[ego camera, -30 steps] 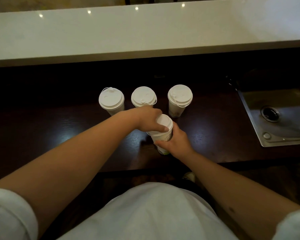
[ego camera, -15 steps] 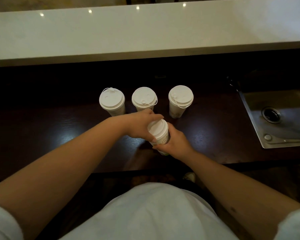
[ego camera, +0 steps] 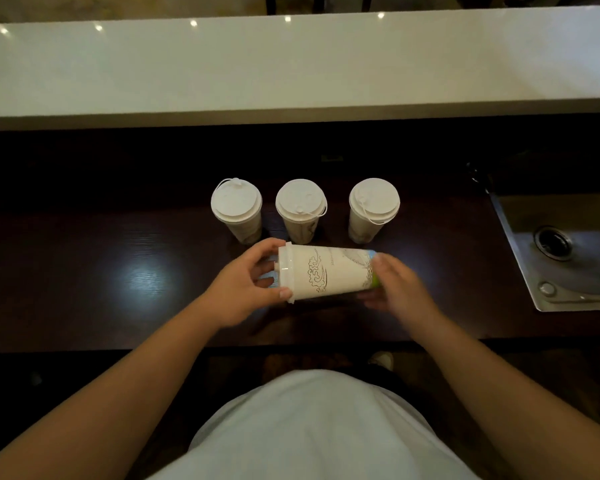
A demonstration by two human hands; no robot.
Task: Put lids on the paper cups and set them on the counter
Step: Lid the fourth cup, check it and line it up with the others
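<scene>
Dark wood bench (ego camera: 84,278) in dim light, a glossy glare patch on its left part, and beyond it a raised white ledge (ego camera: 291,71) running the full width with small ceiling lights mirrored along its far edge. At the right, a steel sink (ego camera: 565,251) is set into the bench, drain showing. Now the cup (ego camera: 326,273): it's held on its side above the near middle of the bench, white lid (ego camera: 284,271) to the left, base to the right, a line-drawn cloud swirl on its pale wall and a green and blue band at the base. The left hand (ego camera: 246,289) has its grip curled round the lid end, thumb on the near rim, fingers over the far side. The right hand (ego camera: 395,289) cups the base end, grip closed on it, slightly blurred. Just beyond stand three lidded cups (ego camera: 303,206) in a row, upright, each apart from its neighbour, thin plug loops hanging off their lids. The held cup's far edge overlaps the feet of the middle and right ones. A white shirt (ego camera: 312,427) fills the near edge.
</scene>
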